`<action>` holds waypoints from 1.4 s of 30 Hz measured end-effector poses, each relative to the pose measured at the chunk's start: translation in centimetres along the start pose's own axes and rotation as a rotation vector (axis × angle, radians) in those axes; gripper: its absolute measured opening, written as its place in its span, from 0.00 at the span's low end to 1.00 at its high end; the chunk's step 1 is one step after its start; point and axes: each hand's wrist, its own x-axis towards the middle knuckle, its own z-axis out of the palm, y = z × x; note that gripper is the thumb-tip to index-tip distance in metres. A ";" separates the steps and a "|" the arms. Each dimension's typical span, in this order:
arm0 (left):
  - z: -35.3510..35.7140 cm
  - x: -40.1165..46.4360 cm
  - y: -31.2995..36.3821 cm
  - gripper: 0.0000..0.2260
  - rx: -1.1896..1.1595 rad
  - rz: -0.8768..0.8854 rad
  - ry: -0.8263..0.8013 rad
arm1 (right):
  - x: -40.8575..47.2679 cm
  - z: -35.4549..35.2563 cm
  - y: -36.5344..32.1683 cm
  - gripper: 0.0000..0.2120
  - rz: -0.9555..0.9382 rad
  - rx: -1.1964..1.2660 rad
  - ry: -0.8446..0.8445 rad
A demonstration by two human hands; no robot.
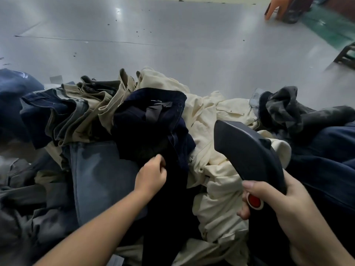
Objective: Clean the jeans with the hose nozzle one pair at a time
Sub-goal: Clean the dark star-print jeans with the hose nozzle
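L hand (151, 174) pinches navy jeans (153, 120); R hand (276, 204) grips nozzle (247, 150).

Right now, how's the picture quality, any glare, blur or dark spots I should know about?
Head view: glare patches on the grey floor; wide-angle bending at the edges; dark navy jeans gripped by the left hand lose detail in shadow; hose nozzle in the right hand is fairly sharp; far corners look soft.
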 end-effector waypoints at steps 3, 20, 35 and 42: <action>1.9 -1.0 -1.4 0.16 -0.002 -0.225 -0.086 | 0.0 -0.2 0.2 0.12 0.016 0.020 0.025; 4.3 6.5 5.0 0.37 0.061 -0.113 -0.173 | 0.5 0.3 -0.8 0.10 0.014 0.066 0.069; -8.5 -0.7 8.7 0.19 -1.138 0.080 -0.120 | -0.5 -1.2 -1.4 0.08 0.066 0.113 -0.040; -10.2 -3.4 9.3 0.25 -1.017 0.107 -0.094 | -1.8 2.5 -1.1 0.16 0.105 0.184 -0.312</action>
